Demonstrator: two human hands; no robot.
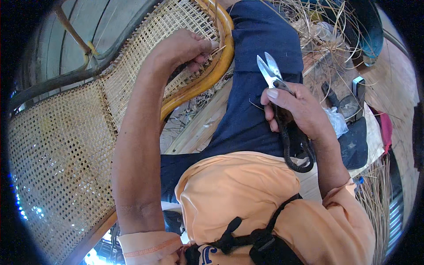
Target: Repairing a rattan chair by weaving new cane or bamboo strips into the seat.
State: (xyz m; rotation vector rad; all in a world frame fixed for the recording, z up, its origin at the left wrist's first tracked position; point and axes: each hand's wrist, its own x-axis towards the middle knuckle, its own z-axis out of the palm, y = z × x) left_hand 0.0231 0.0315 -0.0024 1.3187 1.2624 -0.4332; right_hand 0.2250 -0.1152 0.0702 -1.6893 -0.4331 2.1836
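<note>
A woven cane chair (62, 163) with a yellow-brown bent rattan frame (226, 33) lies at my left, against my lap. My left hand (187, 48) is at its seat, close to the inner edge of the frame. Its thumb and fingers are pinched on a thin cane strand (217, 50); the other fingers curl under, partly hidden. Over my right thigh my right hand (296, 106) grips a pair of scissors (270, 73) with dark wrapped handles. The blades are slightly apart, point away from me and touch no cane.
Tangled loose cane strands (338, 26) lie at the far right beside a teal container (371, 33). Dark tools (351, 99) and a clear plastic bag (336, 121) are right of my right hand. A bundle of long thin sticks (375, 194) stands at the lower right.
</note>
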